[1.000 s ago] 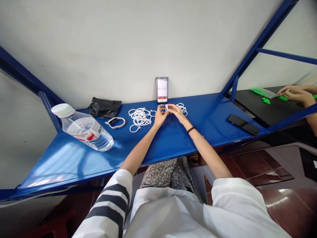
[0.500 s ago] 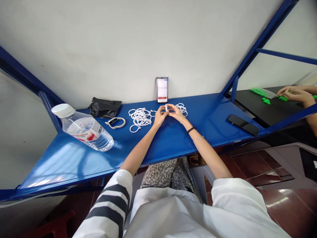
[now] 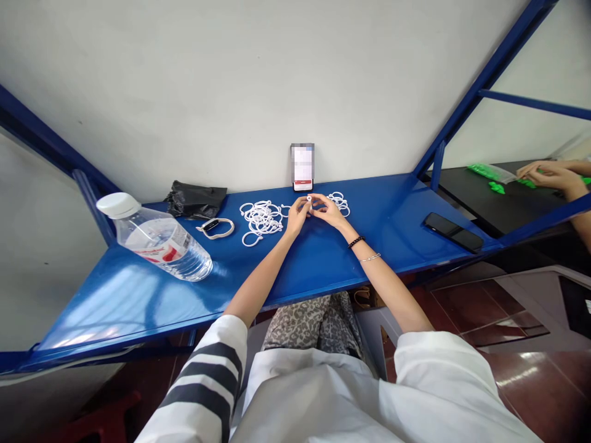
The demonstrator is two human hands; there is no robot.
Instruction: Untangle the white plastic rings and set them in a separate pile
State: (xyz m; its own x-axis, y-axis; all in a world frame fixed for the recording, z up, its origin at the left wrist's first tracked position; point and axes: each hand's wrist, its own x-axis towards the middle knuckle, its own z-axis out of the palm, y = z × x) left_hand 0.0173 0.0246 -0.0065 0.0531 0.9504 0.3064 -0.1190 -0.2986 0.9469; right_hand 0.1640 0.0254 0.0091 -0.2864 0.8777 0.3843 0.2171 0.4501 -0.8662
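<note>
Between my fingertips is a white plastic curtain ring (image 3: 309,199), seen nearly edge-on, with a small eyelet at its top. My left hand (image 3: 298,215) pinches it from the left. The fingers of my right hand (image 3: 329,211) close on it from the other side, thumb and forefinger curved round it. A heap of white curtain rings (image 3: 262,218) lies on the blue table just left of my left hand. Behind my right hand sits a smaller group of the same rings (image 3: 339,202), partly covered by the fingers.
A phone (image 3: 303,167) leans upright against the wall. To the left are a water bottle (image 3: 161,243), a black plastic bag (image 3: 196,200) and a wristwatch (image 3: 216,227). Another phone (image 3: 452,232) lies at the right. Beyond the blue frame, another person's hands (image 3: 549,174) handle green pieces.
The ring has turned slightly between my fingers, and my fingertips have shifted a little on it. Both arms stay where they were.
</note>
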